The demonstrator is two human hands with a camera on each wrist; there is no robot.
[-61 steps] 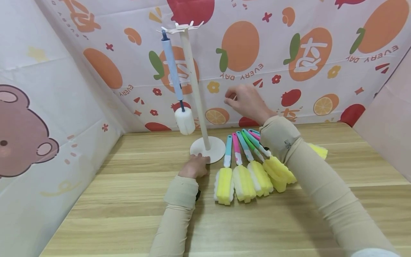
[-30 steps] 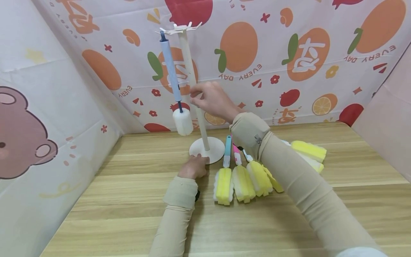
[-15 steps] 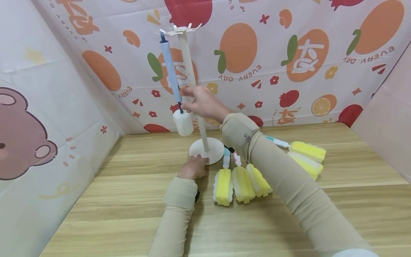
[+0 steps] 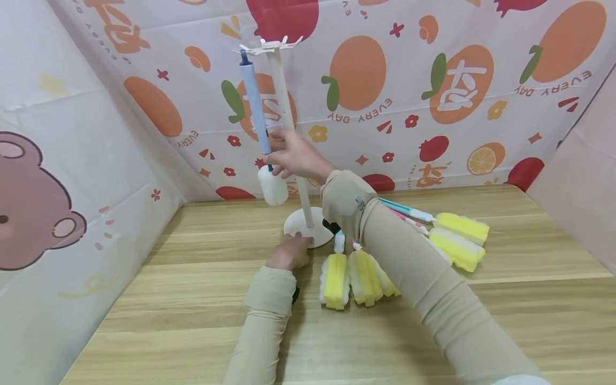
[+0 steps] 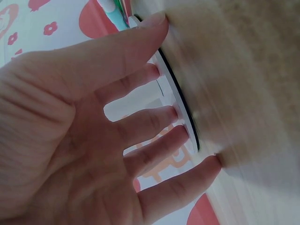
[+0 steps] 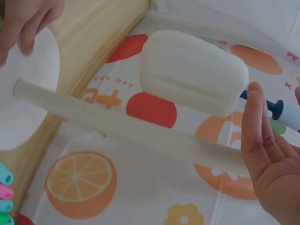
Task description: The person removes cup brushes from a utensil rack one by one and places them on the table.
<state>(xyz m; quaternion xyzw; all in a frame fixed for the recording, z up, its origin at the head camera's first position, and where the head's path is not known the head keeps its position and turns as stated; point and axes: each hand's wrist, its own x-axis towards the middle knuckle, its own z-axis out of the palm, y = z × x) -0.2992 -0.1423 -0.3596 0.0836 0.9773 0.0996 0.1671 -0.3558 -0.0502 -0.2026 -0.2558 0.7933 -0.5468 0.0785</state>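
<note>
A cup brush point(image 4: 256, 107) with a light blue handle and white sponge head point(image 6: 192, 72) hangs by its top loop from the white rack point(image 4: 282, 91), left of the pole. My right hand point(image 4: 297, 155) is at the brush's neck, just above the sponge. In the right wrist view its fingers point(image 6: 254, 126) are extended beside the dark neck; whether they touch it I cannot tell. My left hand point(image 4: 290, 251) rests at the front edge of the round base point(image 4: 294, 220). In the left wrist view its fingers point(image 5: 150, 122) are spread, some fingertips on the base, the little finger on the table.
Several yellow-and-white sponge brushes point(image 4: 335, 280) with coloured handles lie fanned out right of the base, partly under my right forearm. More sponge brushes point(image 4: 459, 248) lie farther right. A fruit-print cloth point(image 4: 358, 75) hangs behind the wooden table point(image 4: 192, 289).
My right hand has moved left and slightly down, from right of the pole, across in front of it, to the hanging brush's neck. The left hand has stayed on the base.
</note>
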